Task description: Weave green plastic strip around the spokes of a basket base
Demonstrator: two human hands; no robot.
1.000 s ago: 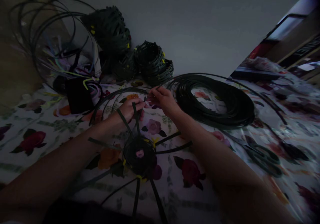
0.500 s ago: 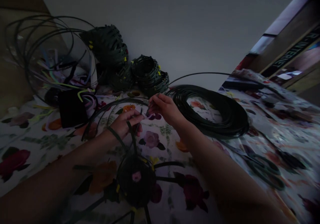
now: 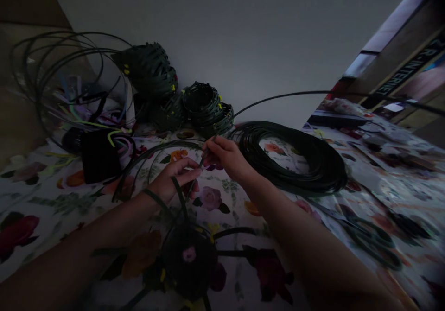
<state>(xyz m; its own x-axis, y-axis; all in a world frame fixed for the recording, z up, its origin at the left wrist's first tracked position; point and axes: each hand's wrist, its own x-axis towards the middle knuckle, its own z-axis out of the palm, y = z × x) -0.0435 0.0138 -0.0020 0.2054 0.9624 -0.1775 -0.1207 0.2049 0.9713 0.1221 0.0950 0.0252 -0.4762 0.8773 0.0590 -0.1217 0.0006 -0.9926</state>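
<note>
A dark green flat strip [image 3: 201, 162] runs between my two hands, just above the table. My left hand [image 3: 177, 176] pinches it between thumb and fingers. Close by, my right hand [image 3: 225, 155] grips the same strip with bent fingers, its fingertips partly covering it. Below them lies a partly woven dark green basket [image 3: 190, 274] with loose strips radiating outward and yellow ties at its edge. A pink flower print shows through its middle. Two of its upright strips [image 3: 179, 195] stand in front of my left hand and wrist.
A thick coil of dark strip [image 3: 323, 167] lies on the right, and scissors [image 3: 368, 237] rest nearer me. Finished-looking woven baskets [image 3: 205, 102] are stacked by the wall. Left are a black box-like object [image 3: 100, 155], coloured ties and wire-like loops [image 3: 38, 93]. A flowered cloth [image 3: 62, 218] covers the table.
My right hand has shifted slightly, and the strip now shows stretched between both hands. A long strand from behind the coil has swung higher, reaching the right edge. The view has tilted slightly.
</note>
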